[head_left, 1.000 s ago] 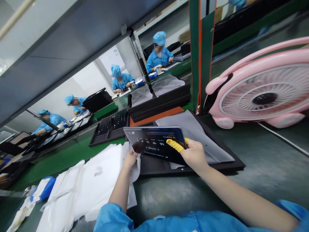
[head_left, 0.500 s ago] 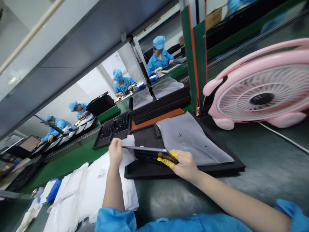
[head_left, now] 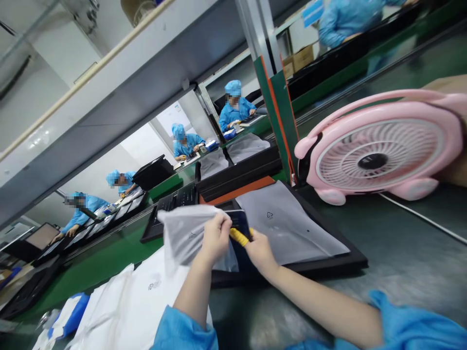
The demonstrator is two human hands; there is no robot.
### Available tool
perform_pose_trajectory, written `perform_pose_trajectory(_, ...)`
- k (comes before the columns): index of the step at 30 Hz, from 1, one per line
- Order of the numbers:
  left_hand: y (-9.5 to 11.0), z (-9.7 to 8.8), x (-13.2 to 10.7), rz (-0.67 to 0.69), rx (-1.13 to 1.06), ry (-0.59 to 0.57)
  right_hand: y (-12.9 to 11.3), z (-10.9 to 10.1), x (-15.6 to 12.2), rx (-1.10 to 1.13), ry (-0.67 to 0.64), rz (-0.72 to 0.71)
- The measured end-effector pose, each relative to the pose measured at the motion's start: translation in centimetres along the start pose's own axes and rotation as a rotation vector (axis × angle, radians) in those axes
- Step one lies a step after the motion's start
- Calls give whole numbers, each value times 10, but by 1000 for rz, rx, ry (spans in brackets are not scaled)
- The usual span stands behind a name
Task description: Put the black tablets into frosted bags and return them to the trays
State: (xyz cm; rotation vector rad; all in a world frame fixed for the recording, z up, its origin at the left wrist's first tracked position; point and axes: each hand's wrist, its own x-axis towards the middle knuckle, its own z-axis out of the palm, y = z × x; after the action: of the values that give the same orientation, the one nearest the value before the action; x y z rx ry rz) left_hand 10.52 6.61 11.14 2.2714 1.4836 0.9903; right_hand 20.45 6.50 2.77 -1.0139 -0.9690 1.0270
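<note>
Tablet: a dark end shows just right of the left hand's fingertips and reaches down to the right hand's fingers; the rest is hidden by film and hand, so how deep it sits in the sleeve cannot be told.
Left hand: fingers curled closed, pinching the edge of the sleeve; whether they also touch the tablet cannot be told.
Right hand: closed on the tablet's near right corner, forefinger laid along it, no wide gap between finger and thumb.
Yellow finger covers: worn on the right hand, against the tablet.
Sleeve: translucent, creased, spread leftward from the left hand, with a faint printed mark too blurred to read.
Black tray: beneath and to the right of the hands.
Grey bag: flat in the black tray, printed with a triangular recycling symbol.
White bags: a pile at left, bearing a recycling symbol and small print, illegible.
Dark panels: in a tray behind the sleeve, pale print too small to read.
Pink fan: at right, its hub lettering unreadable.
</note>
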Motion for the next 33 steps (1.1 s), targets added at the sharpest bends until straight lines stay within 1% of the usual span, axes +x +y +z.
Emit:
perform_pose_trajectory(1, 9, 2, 8, -9, -30, 4, 1, 7, -3, 9, -62, 7)
perform_pose_trajectory(2, 17, 4, 13, -22, -47, -17, 2, 14, -5, 21, -114, 8)
perform_pose_trajectory(3, 22, 6, 14, -33, -45, -61, 3, 19, -6, 33, -150, 5)
perform_pose_trajectory(5, 26, 6, 10, -26, -16, -217, 2, 25, -2, 39, -169, -10)
perform_pose_trajectory(6, 25, 1, 6, -11, -14, -282, 0, 26, 1, 36, -165, -16)
perform_pose_trajectory(7, 23, -7, 4, 15, -22, -305, -3, 26, 6, 31, -158, -18)
perform_pose_trajectory(8, 19, -20, 3, 47, -29, -270, -7, 26, 10, 29, -157, -15)
perform_pose_trajectory(9, 15, -35, 5, 78, -24, -198, -12, 25, 14, 31, -167, -16)
perform_pose_trajectory(10, 11, -53, 9, 109, 6, -102, -19, 23, 19, 33, -190, -25)
perform_pose_trajectory(11, 6, -71, 14, 112, 81, -17, -27, 21, 23, 28, -224, -44)
perform_pose_trajectory(12, 1, -89, 20, 71, 168, -11, -36, 19, 28, 10, -266, -70)
perform_pose_trajectory(13, -5, -103, 25, -3, 231, -89, -46, 17, 33, -27, -312, -102)
perform_pose_trajectory(14, -10, -114, 28, -83, 258, -185, -56, 14, 37, -75, -357, -141)
perform_pose_trajectory(15, -15, -120, 29, -152, 237, -279, -67, 10, 42, -111, -394, -186)
perform_pose_trajectory(16, -21, -122, 29, -197, 177, -332, -77, 6, 46, -119, -423, -235)
perform_pose_trajectory(17, -27, -120, 26, -218, 89, -329, -86, 2, 50, -105, -449, -294)
perform_pose_trajectory(18, -33, -115, 21, -224, -5, -272, -93, -3, 54, -84, -477, -375)
perform_pose_trajectory(20, -45, -102, 10, -238, -159, -82, -100, -14, 61, -112, -565, -595)
perform_pose_trajectory(21, -51, -96, 4, -255, -213, 14, -101, -20, 66, -191, -630, -723)
perform_pose_trajectory(23, -64, -85, -5, -297, -284, 169, -98, -33, 79, -435, -765, -973)
perform_pose_trajectory(24, -69, -80, -10, -314, -310, 224, -97, -39, 90, -555, -804, -1067)
perform_pose_trajectory(25, -75, -76, -13, -328, -338, 264, -98, -45, 102, -661, -817, -1132)
perform_pose_trajectory(27, -84, -66, -18, -352, -397, 333, -110, -53, 130, -825, -798, -1187)
perform_pose_trajectory(29, -90, -55, -21, -368, -460, 397, -133, -51, 151, -912, -736, -1180)
perform_pose_trajectory(31, -93, -43, -23, -376, -515, 430, -161, -36, 157, -896, -610, -1152)
perform_pose_trajectory(32, -93, -38, -23, -378, -536, 433, -172, -23, 153, -860, -546, -1123)
perform_pose_trajectory(33, -93, -33, -23, -379, -555, 434, -180, -6, 146, -819, -522, -1063)
